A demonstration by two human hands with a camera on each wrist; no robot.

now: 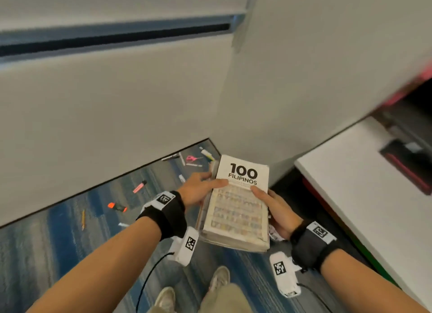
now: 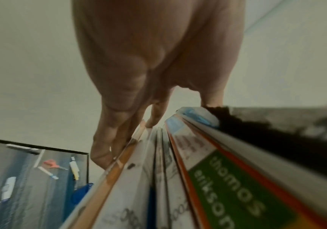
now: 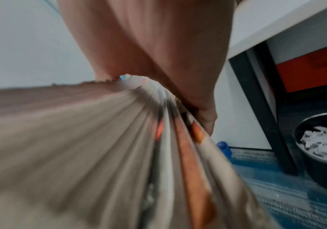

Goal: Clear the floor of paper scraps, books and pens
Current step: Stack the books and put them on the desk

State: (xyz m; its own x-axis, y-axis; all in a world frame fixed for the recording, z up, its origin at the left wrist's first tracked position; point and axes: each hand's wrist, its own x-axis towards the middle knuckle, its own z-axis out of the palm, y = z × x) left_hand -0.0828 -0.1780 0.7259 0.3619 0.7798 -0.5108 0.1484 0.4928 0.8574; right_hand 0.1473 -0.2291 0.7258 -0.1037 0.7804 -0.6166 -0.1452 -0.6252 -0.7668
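A stack of books (image 1: 236, 209), topped by a white one titled "100 Filipinos", is held in the air between both hands. My left hand (image 1: 201, 188) grips its left side, thumb on the cover and fingers under the spines (image 2: 178, 170). My right hand (image 1: 273, 209) grips the right side (image 3: 119, 155), thumb on top. On the blue carpet lie several pens and highlighters: a pink one (image 1: 139, 186), an orange one (image 1: 117, 206), a pencil (image 1: 83, 219), and more by the wall corner (image 1: 198, 156), also seen in the left wrist view (image 2: 48, 167).
A white table (image 1: 364, 186) stands at the right with a dark object (image 1: 409, 165) on it. Under it sits a black bin (image 3: 321, 148) holding crumpled paper scraps. White wall panels (image 1: 117, 113) rise ahead. My shoes (image 1: 219, 277) stand on the carpet.
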